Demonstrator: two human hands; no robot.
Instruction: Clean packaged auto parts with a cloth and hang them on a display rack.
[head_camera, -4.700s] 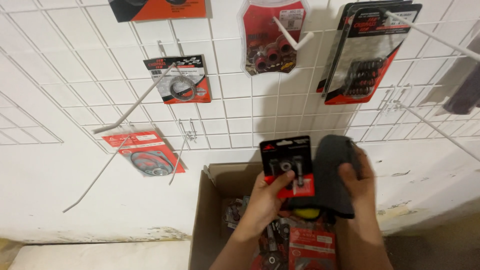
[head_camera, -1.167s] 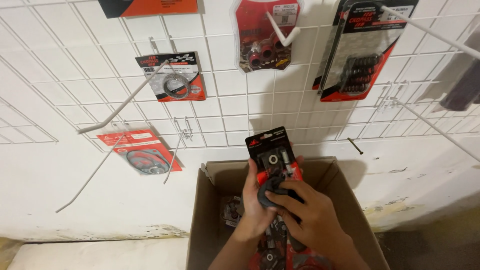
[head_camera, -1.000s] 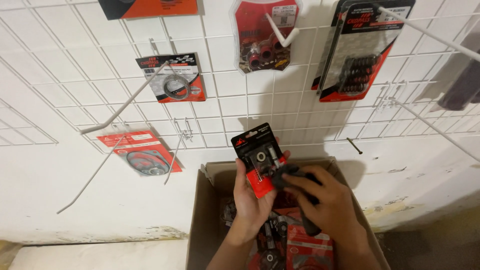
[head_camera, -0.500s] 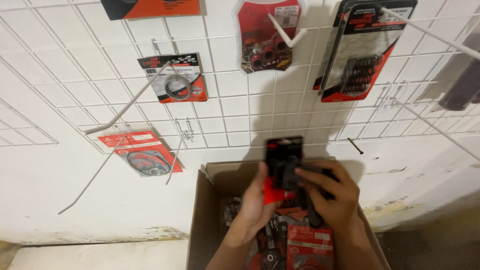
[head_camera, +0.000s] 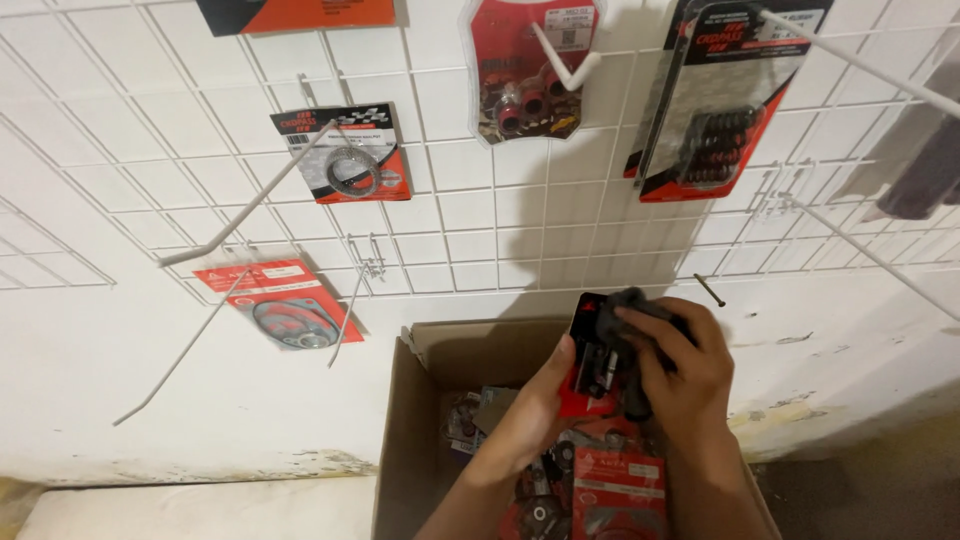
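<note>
The left hand (head_camera: 535, 410) holds a red and black blister pack (head_camera: 592, 365) over the open cardboard box (head_camera: 420, 440), its grip tight on the pack's edge. The right hand (head_camera: 680, 365) now presses a dark cloth (head_camera: 625, 310) onto the pack's front. A moment ago the front was bare, so wiping looks underway.
</note>
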